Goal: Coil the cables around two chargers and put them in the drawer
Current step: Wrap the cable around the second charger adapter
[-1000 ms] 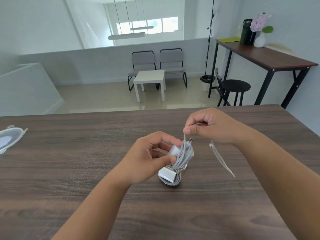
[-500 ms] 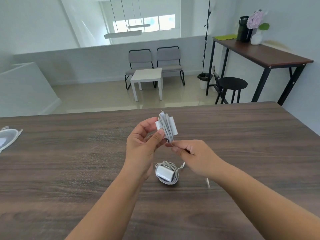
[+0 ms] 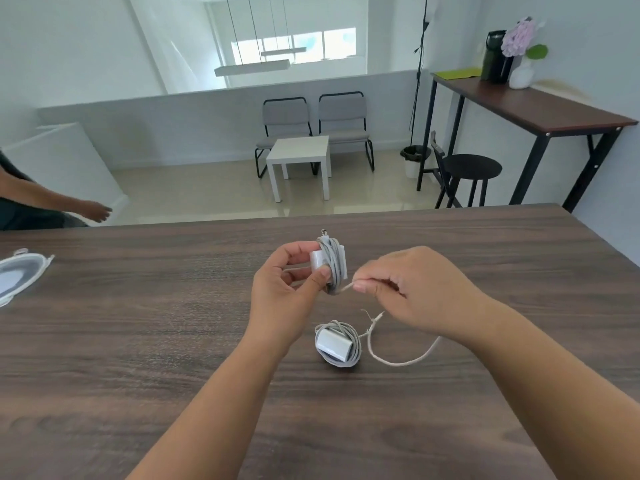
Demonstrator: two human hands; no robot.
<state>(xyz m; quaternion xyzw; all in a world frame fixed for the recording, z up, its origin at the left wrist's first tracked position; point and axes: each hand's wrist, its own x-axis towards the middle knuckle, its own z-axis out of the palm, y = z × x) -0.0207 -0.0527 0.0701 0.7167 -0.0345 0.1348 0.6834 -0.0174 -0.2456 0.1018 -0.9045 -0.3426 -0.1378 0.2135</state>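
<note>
My left hand (image 3: 284, 289) holds a white charger (image 3: 329, 261) upright above the table, with grey cable wound around its middle. My right hand (image 3: 415, 292) pinches the loose cable (image 3: 398, 362) just right of the charger. The free length hangs down from that hand and loops onto the wood, ending at a frayed tip near the second charger (image 3: 337, 344). That second white charger lies on the dark wooden table (image 3: 138, 341) below my hands, its cable coiled around it. No drawer is in view.
A clear plastic pouch (image 3: 20, 278) lies at the table's left edge. Another person's arm (image 3: 55, 202) reaches in beyond the far left edge. Behind the table are a white side table, two chairs, a stool and a tall desk with a vase.
The right hand has swung from above the charger, under it, and out to its right, drawing the cable round. The left hand raised the charger. Another person's arm appeared at the left.
</note>
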